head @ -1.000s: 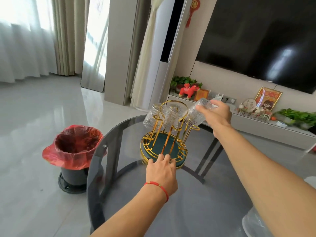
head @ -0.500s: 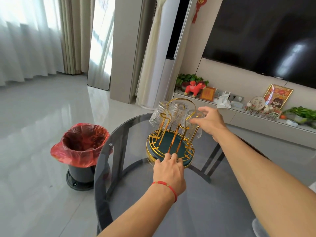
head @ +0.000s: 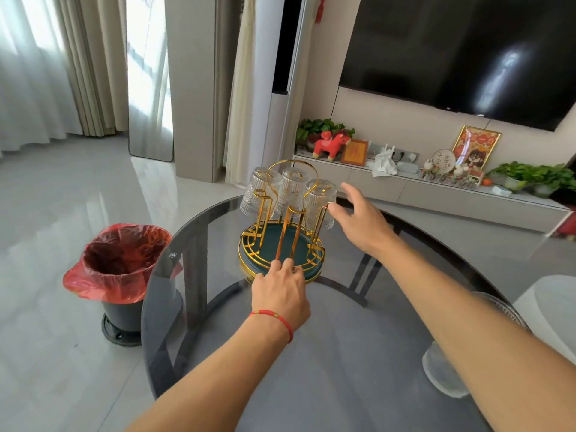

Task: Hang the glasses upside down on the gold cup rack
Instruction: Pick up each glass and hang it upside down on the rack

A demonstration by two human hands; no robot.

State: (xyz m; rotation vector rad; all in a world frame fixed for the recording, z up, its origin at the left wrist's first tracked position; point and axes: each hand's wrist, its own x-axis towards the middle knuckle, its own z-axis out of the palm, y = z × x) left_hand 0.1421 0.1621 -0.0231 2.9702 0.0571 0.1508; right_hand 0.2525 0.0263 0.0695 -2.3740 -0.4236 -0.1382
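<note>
The gold cup rack (head: pixel 282 247) with a dark green round base stands on the round smoked-glass table (head: pixel 327 353). Three ribbed clear glasses hang upside down on its far prongs: left glass (head: pixel 257 198), middle glass (head: pixel 291 190), right glass (head: pixel 321 202). My left hand (head: pixel 280 294), with a red string at the wrist, rests its fingertips on the near rim of the rack's base. My right hand (head: pixel 358 219) is open just right of the right glass, fingers spread, holding nothing. Another ribbed glass (head: pixel 445 369) lies on the table under my right forearm, partly hidden.
A black bin with a red bag (head: pixel 120 266) stands on the floor left of the table. Behind the table runs a low TV shelf (head: pixel 436 194) with a red toy horse, frames and plants. A white seat (head: pixel 554 304) shows at the right edge.
My right hand set the glass it held upside down onto the rack's right prong, let go, and opened beside it. My left hand stayed on the rack's base.
</note>
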